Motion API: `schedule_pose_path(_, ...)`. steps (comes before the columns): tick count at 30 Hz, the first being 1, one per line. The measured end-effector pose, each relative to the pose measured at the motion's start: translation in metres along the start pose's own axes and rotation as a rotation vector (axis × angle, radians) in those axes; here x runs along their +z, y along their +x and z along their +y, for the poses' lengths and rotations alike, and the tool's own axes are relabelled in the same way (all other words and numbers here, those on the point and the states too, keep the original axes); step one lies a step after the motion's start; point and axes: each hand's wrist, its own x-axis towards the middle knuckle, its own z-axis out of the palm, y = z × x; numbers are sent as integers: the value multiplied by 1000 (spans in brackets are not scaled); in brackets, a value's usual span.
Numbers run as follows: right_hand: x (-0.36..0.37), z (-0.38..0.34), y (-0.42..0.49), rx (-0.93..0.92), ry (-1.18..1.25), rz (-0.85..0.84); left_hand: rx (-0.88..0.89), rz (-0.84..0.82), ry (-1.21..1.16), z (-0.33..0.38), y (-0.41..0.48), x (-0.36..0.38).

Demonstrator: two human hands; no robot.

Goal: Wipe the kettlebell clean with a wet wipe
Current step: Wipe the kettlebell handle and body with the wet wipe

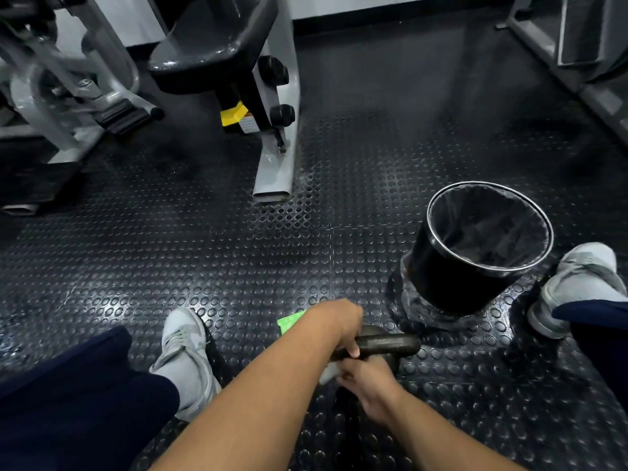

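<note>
Kettlebell (384, 345) sits on the studded floor mat (238, 249) between the person's shoes, its body mostly hidden under the arms. Left hand (343, 321) is wrapped closed around the handle, steadying it; right hand (370, 382) pinches a white wet wipe (328, 373) against the metal just below the handle. Good wiping likely means keeping the handle pinned while the wipe works round the body, then shifting grip to reach the covered part. A green packet (289, 322) lies just beyond the kettlebell; a lined bin (475, 246) stands near, beyond and to its right, clear of the work.
</note>
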Motion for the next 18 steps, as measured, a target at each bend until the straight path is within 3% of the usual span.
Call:
schedule_pose_path(3,-5,10,-3,-79,-130,21,8,1,0,1,-1,0)
schedule_pose_path(6,-16,26,4,-242,-403,254,17,28,-13,-1,-3,3)
schedule_pose_path(8,-21,29,6,-272,-442,352,15,50,-25,-3,-3,6)
schedule_pose_path(11,-20,27,12,-276,-496,158,22,63,-17,-6,-2,9)
schedule_pose_path(15,-18,38,31,-259,-889,-17,41,68,-32,-6,-2,9)
schedule_pose_path(18,-1,2,12,-260,-1199,-135,63,78,-36,-7,-4,9)
